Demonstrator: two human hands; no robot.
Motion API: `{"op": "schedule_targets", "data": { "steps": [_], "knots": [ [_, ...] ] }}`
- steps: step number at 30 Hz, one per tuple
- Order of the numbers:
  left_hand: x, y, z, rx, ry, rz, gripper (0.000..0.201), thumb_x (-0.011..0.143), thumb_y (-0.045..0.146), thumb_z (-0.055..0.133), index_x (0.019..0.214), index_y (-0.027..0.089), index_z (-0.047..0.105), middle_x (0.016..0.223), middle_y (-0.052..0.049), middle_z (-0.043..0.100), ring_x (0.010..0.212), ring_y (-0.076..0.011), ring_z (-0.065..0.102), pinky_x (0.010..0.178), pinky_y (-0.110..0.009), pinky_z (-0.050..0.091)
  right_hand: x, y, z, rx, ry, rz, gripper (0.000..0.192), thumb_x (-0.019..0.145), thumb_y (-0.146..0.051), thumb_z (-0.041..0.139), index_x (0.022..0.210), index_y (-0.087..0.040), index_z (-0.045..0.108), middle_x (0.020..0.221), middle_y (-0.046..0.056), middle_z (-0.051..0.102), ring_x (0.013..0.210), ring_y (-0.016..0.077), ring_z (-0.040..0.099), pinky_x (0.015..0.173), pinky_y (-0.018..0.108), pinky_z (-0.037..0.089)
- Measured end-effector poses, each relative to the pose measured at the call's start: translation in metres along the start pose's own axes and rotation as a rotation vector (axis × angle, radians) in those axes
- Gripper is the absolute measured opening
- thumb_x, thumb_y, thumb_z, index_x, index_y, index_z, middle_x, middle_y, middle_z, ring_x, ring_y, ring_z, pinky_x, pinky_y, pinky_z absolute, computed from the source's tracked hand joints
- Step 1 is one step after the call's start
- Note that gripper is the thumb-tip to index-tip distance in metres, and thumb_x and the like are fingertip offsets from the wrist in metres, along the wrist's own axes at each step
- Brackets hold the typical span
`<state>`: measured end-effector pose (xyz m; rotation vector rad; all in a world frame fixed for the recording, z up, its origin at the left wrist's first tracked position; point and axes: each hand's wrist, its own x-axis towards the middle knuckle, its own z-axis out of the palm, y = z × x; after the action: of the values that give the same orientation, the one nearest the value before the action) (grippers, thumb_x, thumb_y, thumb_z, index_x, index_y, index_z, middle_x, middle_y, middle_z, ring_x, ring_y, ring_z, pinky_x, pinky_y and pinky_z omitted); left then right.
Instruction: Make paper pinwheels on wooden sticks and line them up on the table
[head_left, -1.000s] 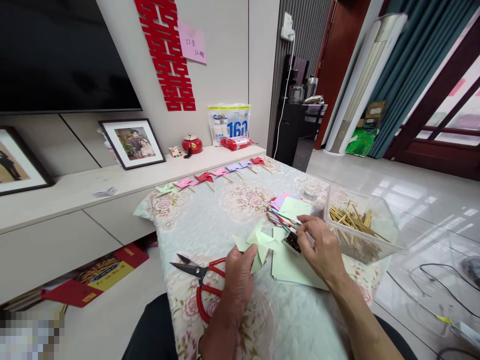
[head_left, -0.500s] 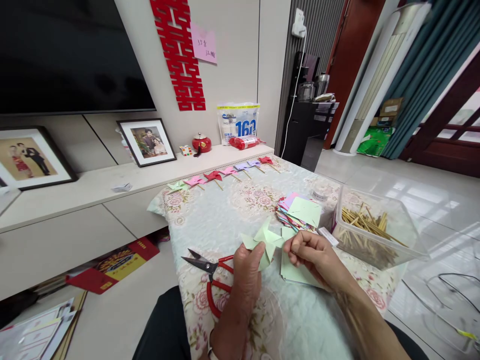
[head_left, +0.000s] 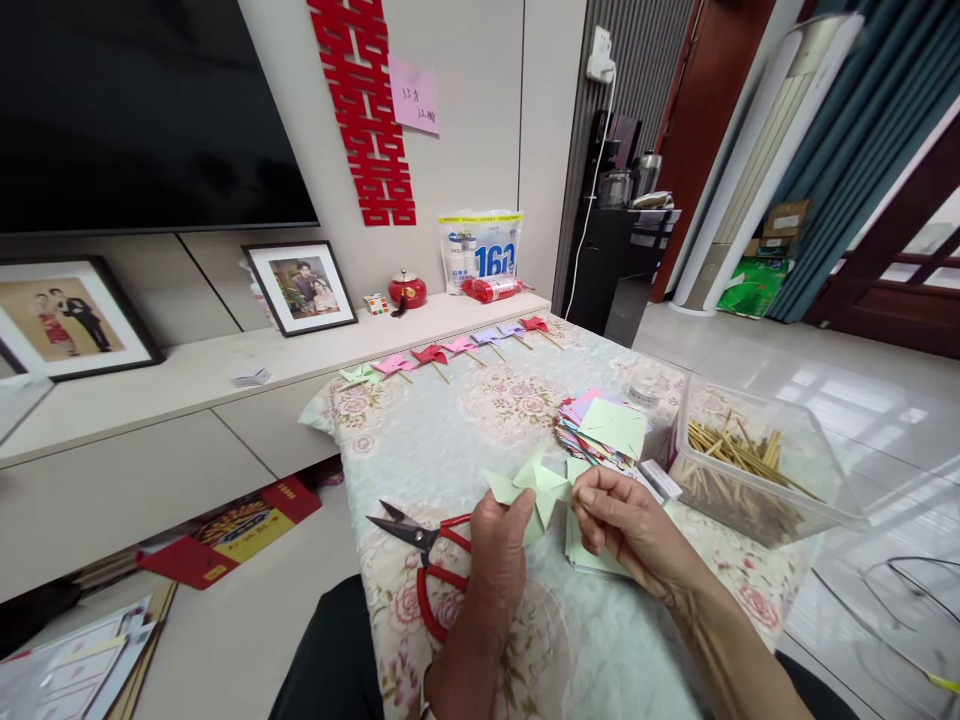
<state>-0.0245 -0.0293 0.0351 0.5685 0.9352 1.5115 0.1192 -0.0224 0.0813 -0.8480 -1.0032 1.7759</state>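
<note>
A pale green paper pinwheel (head_left: 541, 487) is pinched at its middle by my left hand (head_left: 504, 530), thumb on top. My right hand (head_left: 619, 515) is closed in a pinch beside the pinwheel's right blade; what its fingertips hold, if anything, is too small to make out. Under and beside my right hand lies a stack of green paper sheets (head_left: 589, 555). Red-handled scissors (head_left: 426, 540) lie with blades apart, left of my left wrist. Behind my hands is a pile of coloured paper squares (head_left: 611, 428), a green one on top.
A clear plastic box (head_left: 757, 505) of thin wooden sticks (head_left: 739, 455) stands at the right. A small white box (head_left: 660, 480) and a roll of tape (head_left: 646, 393) are near it. Several finished pinwheels (head_left: 430, 355) on sticks line the table's far edge, by the white cabinet (head_left: 315, 360).
The view has shifted slightly. Both hands keep nearly the same pose around the green pinwheel, my right fingertips staying close to its right blade.
</note>
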Motion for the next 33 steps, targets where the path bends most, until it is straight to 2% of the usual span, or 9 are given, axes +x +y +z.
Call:
{"op": "schedule_targets", "data": {
  "steps": [3, 9, 14, 17, 21, 29, 31, 33],
  "knots": [
    [0.001, -0.002, -0.002, 0.027, -0.006, 0.023, 0.038, 0.066, 0.038, 0.077, 0.093, 0.012, 0.071, 0.079, -0.006, 0.075, 0.074, -0.0219, 0.068, 0.069, -0.029, 0.050, 0.000, 0.001, -0.001, -0.035, 0.015, -0.020, 0.035, 0.071, -0.043, 0.085, 0.074, -0.016, 0.062, 0.057, -0.004, 0.057, 0.043, 0.0058, 0.047, 0.045, 0.019, 0.037],
    [0.002, -0.004, -0.006, 0.098, 0.043, 0.067, 0.038, 0.065, 0.037, 0.079, 0.094, 0.013, 0.073, 0.083, -0.007, 0.077, 0.079, -0.0243, 0.069, 0.074, -0.031, 0.052, -0.004, 0.001, -0.004, -0.221, -0.051, -0.090, 0.032, 0.077, -0.045, 0.080, 0.086, -0.017, 0.067, 0.063, 0.000, 0.065, 0.056, 0.0109, 0.056, 0.056, 0.022, 0.041],
    [0.005, -0.007, -0.007, 0.110, 0.069, 0.087, 0.040, 0.063, 0.035, 0.080, 0.095, 0.013, 0.074, 0.090, -0.010, 0.078, 0.088, -0.0283, 0.071, 0.081, -0.034, 0.053, -0.006, 0.005, 0.000, -0.493, 0.049, -0.213, 0.027, 0.083, -0.045, 0.072, 0.082, -0.019, 0.067, 0.066, 0.000, 0.064, 0.062, 0.0140, 0.054, 0.058, 0.026, 0.039],
    [0.005, -0.007, -0.007, 0.119, 0.034, 0.111, 0.039, 0.068, 0.034, 0.078, 0.100, 0.013, 0.073, 0.097, -0.011, 0.078, 0.095, -0.0285, 0.071, 0.087, -0.035, 0.052, -0.006, 0.007, 0.003, -0.628, 0.088, -0.309, 0.020, 0.087, -0.039, 0.067, 0.080, -0.020, 0.066, 0.072, 0.000, 0.062, 0.065, 0.0147, 0.053, 0.060, 0.026, 0.039],
    [0.002, -0.006, -0.006, 0.168, 0.028, 0.111, 0.037, 0.072, 0.034, 0.074, 0.103, 0.014, 0.072, 0.102, -0.010, 0.078, 0.093, -0.0273, 0.071, 0.085, -0.035, 0.053, -0.005, 0.010, 0.005, -0.834, 0.101, -0.442, 0.013, 0.091, -0.028, 0.060, 0.082, -0.021, 0.065, 0.077, 0.001, 0.064, 0.072, 0.0166, 0.056, 0.067, 0.028, 0.041],
    [0.001, -0.008, -0.004, 0.205, 0.044, 0.144, 0.031, 0.069, 0.033, 0.075, 0.093, 0.014, 0.073, 0.092, -0.009, 0.078, 0.085, -0.0254, 0.071, 0.080, -0.034, 0.053, -0.002, 0.017, 0.007, -1.021, 0.120, -0.651, 0.014, 0.095, -0.018, 0.056, 0.084, -0.022, 0.063, 0.083, 0.002, 0.062, 0.082, 0.0192, 0.057, 0.075, 0.032, 0.043],
    [0.001, -0.008, -0.004, 0.226, 0.038, 0.149, 0.027, 0.071, 0.032, 0.074, 0.091, 0.014, 0.073, 0.089, -0.008, 0.078, 0.082, -0.0243, 0.071, 0.078, -0.032, 0.053, -0.001, 0.018, 0.008, -1.053, 0.148, -0.699, 0.014, 0.094, -0.018, 0.057, 0.083, -0.023, 0.065, 0.093, 0.005, 0.063, 0.094, 0.0221, 0.056, 0.083, 0.035, 0.042],
    [0.000, -0.008, -0.004, 0.238, 0.018, 0.148, 0.025, 0.074, 0.031, 0.072, 0.092, 0.014, 0.073, 0.089, -0.007, 0.078, 0.083, -0.0235, 0.071, 0.078, -0.031, 0.053, 0.000, 0.019, 0.010, -1.070, 0.182, -0.717, 0.015, 0.093, -0.021, 0.058, 0.081, -0.023, 0.067, 0.112, 0.008, 0.062, 0.110, 0.0261, 0.052, 0.094, 0.041, 0.038]
  ]
}}
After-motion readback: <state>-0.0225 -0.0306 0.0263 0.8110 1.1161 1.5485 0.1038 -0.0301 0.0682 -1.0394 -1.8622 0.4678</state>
